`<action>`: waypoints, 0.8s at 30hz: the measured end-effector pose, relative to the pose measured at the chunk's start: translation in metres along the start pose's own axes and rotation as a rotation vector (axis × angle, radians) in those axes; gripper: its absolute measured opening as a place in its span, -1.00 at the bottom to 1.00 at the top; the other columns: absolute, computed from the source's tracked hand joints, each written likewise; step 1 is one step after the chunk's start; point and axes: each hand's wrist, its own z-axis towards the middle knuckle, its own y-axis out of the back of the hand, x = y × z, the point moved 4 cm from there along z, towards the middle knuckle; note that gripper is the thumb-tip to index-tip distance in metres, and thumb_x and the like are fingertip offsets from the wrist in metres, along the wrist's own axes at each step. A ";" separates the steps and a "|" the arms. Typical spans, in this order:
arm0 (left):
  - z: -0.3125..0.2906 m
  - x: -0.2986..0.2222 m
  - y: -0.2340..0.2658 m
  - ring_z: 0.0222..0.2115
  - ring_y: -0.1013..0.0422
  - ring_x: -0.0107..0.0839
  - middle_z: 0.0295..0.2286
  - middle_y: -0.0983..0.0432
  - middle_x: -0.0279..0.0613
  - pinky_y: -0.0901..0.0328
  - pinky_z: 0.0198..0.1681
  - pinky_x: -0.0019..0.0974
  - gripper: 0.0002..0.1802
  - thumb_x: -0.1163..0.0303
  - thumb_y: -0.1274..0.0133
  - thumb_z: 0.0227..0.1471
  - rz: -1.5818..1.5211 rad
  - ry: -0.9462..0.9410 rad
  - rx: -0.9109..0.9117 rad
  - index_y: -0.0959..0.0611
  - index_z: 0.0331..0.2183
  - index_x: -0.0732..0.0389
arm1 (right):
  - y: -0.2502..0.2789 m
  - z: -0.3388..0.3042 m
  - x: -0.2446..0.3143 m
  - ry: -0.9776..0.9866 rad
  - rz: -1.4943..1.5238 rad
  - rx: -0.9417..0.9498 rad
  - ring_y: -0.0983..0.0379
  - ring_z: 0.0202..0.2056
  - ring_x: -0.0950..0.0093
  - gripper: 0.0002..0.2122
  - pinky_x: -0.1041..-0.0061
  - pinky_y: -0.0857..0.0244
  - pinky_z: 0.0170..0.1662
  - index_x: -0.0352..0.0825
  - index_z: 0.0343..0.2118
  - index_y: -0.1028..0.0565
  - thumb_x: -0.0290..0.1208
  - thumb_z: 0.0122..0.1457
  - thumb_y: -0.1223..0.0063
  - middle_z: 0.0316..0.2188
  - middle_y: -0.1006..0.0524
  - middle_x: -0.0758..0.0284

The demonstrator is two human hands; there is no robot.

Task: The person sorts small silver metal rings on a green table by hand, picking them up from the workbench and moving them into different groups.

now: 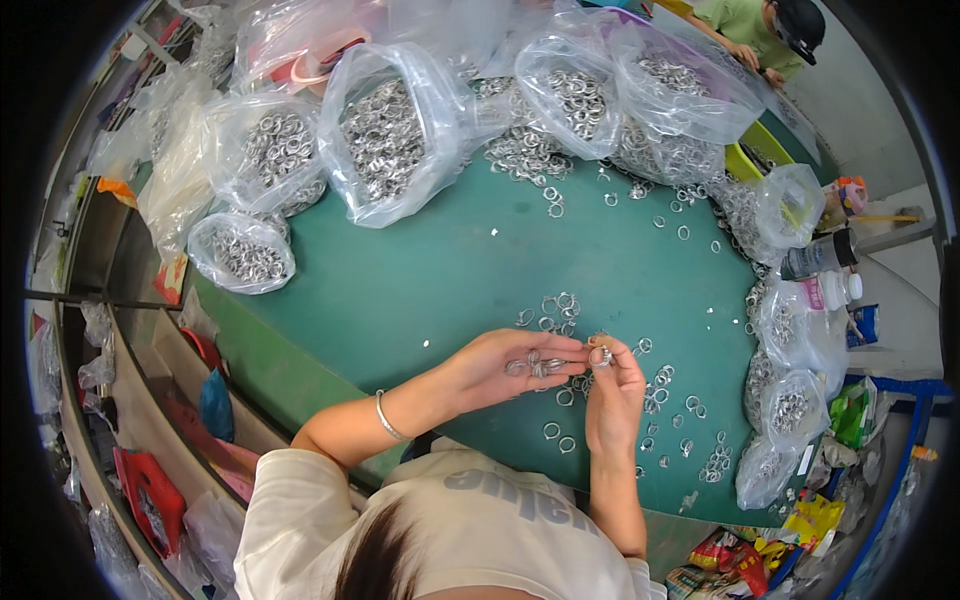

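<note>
A few rings point(536, 366) are kept in the half-closed left hand point(505, 368) while one ring point(602, 356) is pinched by the right hand point(612, 385) just beside it, so joining seems in progress, and careful alignment is probably needed next

Clear plastic bags of small silver rings crowd the upper half of the frame along the green counter point(420, 280): a small round bag point(242, 252) at the left, a taller open bag point(385, 135) upper centre, and a knotted bag point(570, 95) upper right of centre. More clear ring bags point(790, 400) line the right edge. A dark bottle with a pale label point(815, 257) stands at the right. Colourful printed wrappers point(740, 560) lie at the lower right.
</note>
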 end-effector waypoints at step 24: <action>0.018 -0.002 0.007 -0.50 -0.28 -0.57 -0.48 -0.40 -0.35 -0.23 -0.44 -0.53 -0.79 0.48 0.06 0.13 0.131 -0.177 -0.149 -0.55 -0.17 0.29 | 0.088 0.154 0.160 0.288 -0.135 0.022 -0.39 -0.26 0.48 -0.79 0.56 -0.25 -0.17 -0.37 -0.20 -0.46 -0.38 0.16 -0.05 -0.31 -0.48 0.29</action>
